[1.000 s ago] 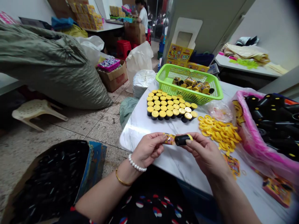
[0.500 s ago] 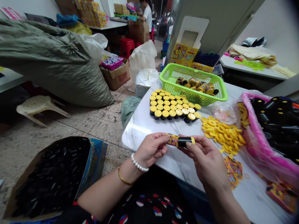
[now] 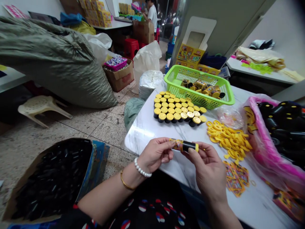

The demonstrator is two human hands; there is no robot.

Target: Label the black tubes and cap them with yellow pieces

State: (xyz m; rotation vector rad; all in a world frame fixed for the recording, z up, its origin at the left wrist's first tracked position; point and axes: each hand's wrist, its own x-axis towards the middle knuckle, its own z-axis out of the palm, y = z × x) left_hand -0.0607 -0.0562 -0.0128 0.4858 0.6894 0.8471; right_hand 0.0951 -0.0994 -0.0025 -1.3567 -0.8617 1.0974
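Observation:
Over the front of the table, my right hand [image 3: 209,168] is closed on a small black tube with a yellow cap [image 3: 188,146]. The tube lies sideways, its cap toward the right. A printed yellow label [image 3: 178,145] meets the tube's left part, pinched between the thumb and fingers of my left hand [image 3: 154,155]. Whether the label is stuck to the tube I cannot tell. Beyond my hands stand rows of black tubes with yellow caps [image 3: 171,110]. Printed labels [image 3: 236,178] lie in a loose pile to the right of my right hand.
A green basket [image 3: 199,99] holds labelled tubes at the table's back. Yellow plastic ring pieces [image 3: 226,138] lie at right, beside a pink-rimmed bag [image 3: 259,149] of black parts. A box [image 3: 88,171] of black tubes stands at lower left. Another person [image 3: 152,16] is far back.
The label sits closer against the tube's left part. My right hand has turned slightly and shifted a little left; the camera view has moved a little.

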